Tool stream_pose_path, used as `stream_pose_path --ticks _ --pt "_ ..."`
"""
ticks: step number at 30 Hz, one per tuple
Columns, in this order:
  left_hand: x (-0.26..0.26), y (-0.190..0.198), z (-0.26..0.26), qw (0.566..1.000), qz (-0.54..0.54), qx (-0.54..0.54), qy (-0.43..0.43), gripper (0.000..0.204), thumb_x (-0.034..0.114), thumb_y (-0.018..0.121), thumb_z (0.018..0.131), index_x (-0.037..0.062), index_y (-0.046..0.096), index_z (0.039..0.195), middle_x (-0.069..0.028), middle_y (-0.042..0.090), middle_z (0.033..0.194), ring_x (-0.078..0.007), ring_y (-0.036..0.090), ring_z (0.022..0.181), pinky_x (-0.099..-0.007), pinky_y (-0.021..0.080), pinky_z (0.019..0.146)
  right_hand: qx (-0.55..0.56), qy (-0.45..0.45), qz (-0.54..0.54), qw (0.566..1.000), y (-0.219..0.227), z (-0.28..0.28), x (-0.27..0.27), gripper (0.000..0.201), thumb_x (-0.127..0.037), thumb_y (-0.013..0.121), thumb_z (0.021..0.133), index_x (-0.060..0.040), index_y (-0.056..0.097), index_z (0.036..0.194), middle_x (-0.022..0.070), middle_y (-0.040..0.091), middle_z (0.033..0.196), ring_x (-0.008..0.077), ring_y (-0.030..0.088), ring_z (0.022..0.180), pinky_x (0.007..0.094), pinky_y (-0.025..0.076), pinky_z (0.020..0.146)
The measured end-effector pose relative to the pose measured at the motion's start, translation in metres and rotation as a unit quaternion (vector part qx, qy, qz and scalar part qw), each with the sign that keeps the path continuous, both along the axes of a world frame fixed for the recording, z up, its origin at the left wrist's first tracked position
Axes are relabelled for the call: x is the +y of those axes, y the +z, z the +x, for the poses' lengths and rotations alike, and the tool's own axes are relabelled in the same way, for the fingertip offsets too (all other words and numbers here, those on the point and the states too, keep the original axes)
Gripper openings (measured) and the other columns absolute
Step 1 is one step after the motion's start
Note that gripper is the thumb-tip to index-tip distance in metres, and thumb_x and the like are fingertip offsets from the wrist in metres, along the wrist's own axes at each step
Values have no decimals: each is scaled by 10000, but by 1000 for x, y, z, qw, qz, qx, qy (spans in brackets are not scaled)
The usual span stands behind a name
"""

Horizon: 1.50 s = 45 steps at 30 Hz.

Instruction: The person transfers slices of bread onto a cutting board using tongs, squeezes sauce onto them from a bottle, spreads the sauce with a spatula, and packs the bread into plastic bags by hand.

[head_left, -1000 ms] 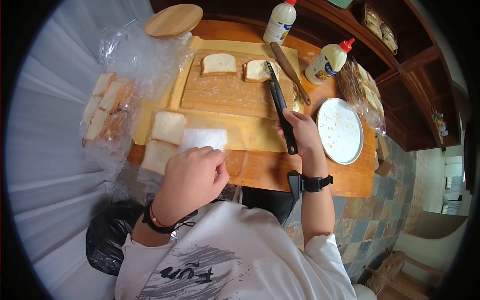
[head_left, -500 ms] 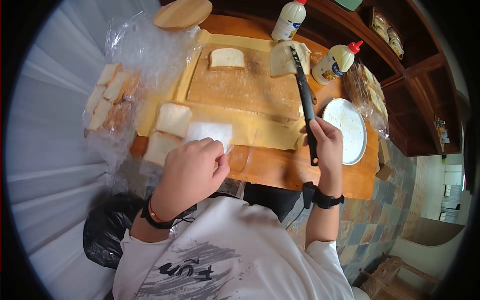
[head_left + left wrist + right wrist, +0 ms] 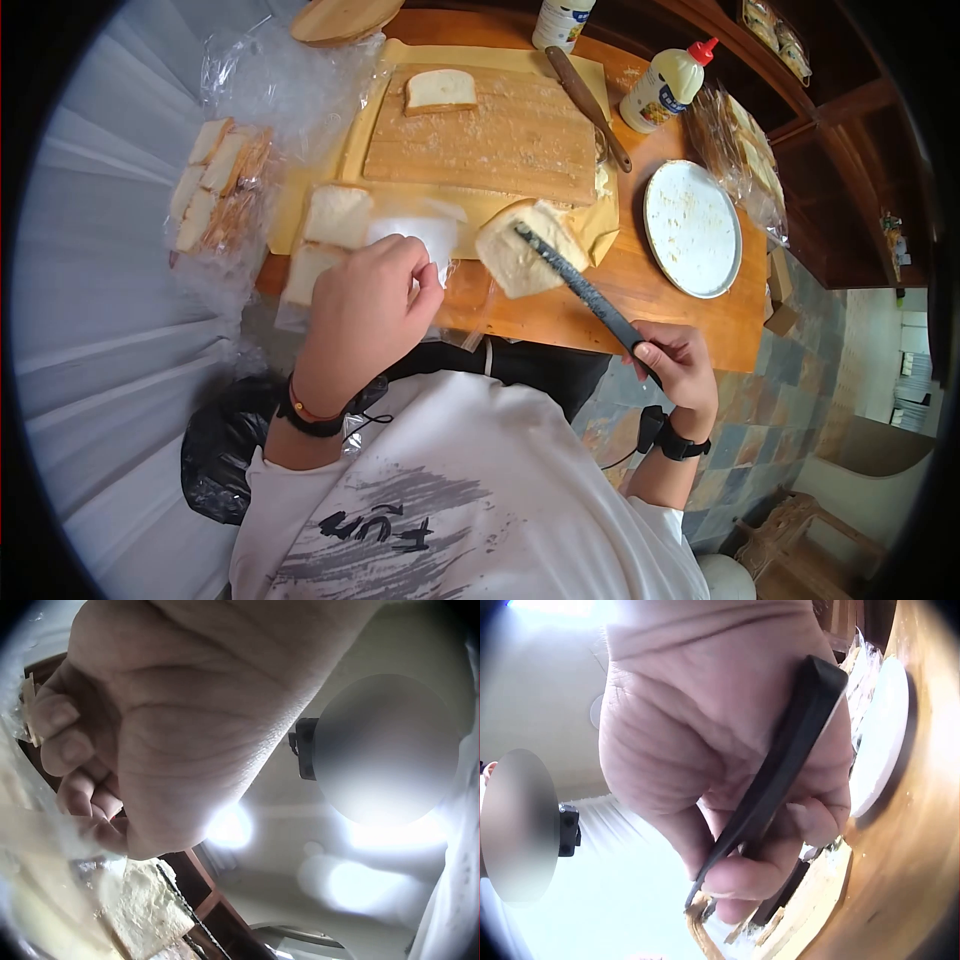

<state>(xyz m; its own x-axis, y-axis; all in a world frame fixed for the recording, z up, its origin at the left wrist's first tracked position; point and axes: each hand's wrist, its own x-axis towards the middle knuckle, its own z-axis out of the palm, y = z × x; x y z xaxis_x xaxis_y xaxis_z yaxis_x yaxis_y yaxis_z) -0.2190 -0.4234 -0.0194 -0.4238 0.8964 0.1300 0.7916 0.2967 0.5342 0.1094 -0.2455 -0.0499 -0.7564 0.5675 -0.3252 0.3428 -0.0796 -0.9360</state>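
Observation:
My right hand grips black tongs, whose far ends pinch a bread slice coated with a pale, creamy spread. The slice hangs tilted over the front of the table, to the right of my left hand. That hand has curled fingers, and in the left wrist view a clear plastic bag meets its thumb and fingertips, pinched there. A white stack of thin plastic lies just beyond it. Two plain bread slices lie to its left, partly behind the hand.
One bread slice sits on the wooden board. A brown-handled utensil lies at the board's right edge. Farther right are a red-capped bottle, a round white tray and bagged bread. More bagged slices are at left.
My right hand has lifted the spread slice off the board with the tongs and brought it toward me, beside my left hand. The left hand has stayed nearly in place.

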Motion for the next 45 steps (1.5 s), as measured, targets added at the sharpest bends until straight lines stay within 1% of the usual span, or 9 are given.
stream_pose_path --ticks 13,15,18,19,21,31,37,39,45 --pt "-8 10 3 999 25 19 43 130 112 693 891 58 603 814 -100 609 742 -305 617 647 -395 479 581 2 63 -51 997 -12 -19 -10 150 -46 664 989 71 743 1040 15 675 789 75 519 636 245 444 590" --pt "-9 11 4 999 23 8 42 147 129 673 906 60 589 807 -106 627 774 -333 638 677 -424 497 596 -8 75 -21 997 -11 -24 -12 233 -128 679 999 69 703 878 32 653 762 84 522 618 252 431 573" --pt "-9 8 5 998 39 13 42 110 77 711 872 48 613 829 -95 594 720 -266 616 636 -355 479 584 -37 68 -32 996 -14 -36 -15 192 -93 670 999 75 714 918 32 661 774 77 524 620 246 432 573" --pt "-9 5 5 998 47 8 29 103 78 706 875 49 614 837 -94 601 736 -270 622 645 -360 483 589 -37 71 -31 996 -15 -40 -16 192 -93 670 999 75 714 918 32 661 774 77 524 620 246 432 573" --pt "-10 3 6 998 55 4 17 97 80 701 877 49 615 844 -94 609 753 -274 628 653 -364 487 594 -51 90 -34 994 -18 -50 -17 170 -64 659 1003 58 738 1091 10 674 773 57 530 632 234 448 576" --pt "-14 5 9 998 1 47 -38 95 106 678 901 64 599 871 -92 616 783 -307 653 700 -416 499 598 -38 154 -1 987 -27 -121 -17 178 -124 646 1026 37 722 1031 -7 613 709 54 507 601 240 432 559" --pt "-16 1 4 999 19 39 -29 92 99 678 901 66 600 866 -86 617 776 -307 652 673 -420 500 589 -62 96 1 993 -36 -131 -22 204 -134 631 1033 33 710 947 -8 605 700 61 524 589 250 442 558" --pt "-17 -2 3 999 24 30 -26 92 95 679 899 66 599 866 -86 618 774 -308 652 667 -421 499 586 -70 26 -35 997 -39 -121 -28 215 -134 633 1029 48 704 940 3 620 702 65 543 589 250 458 564" --pt "-14 -6 3 999 16 23 -36 90 90 681 898 63 601 865 -87 622 774 -309 649 662 -415 497 580 -127 -4 -16 992 -29 -94 -40 224 -141 654 1011 72 721 1002 30 669 727 80 571 590 257 473 568"
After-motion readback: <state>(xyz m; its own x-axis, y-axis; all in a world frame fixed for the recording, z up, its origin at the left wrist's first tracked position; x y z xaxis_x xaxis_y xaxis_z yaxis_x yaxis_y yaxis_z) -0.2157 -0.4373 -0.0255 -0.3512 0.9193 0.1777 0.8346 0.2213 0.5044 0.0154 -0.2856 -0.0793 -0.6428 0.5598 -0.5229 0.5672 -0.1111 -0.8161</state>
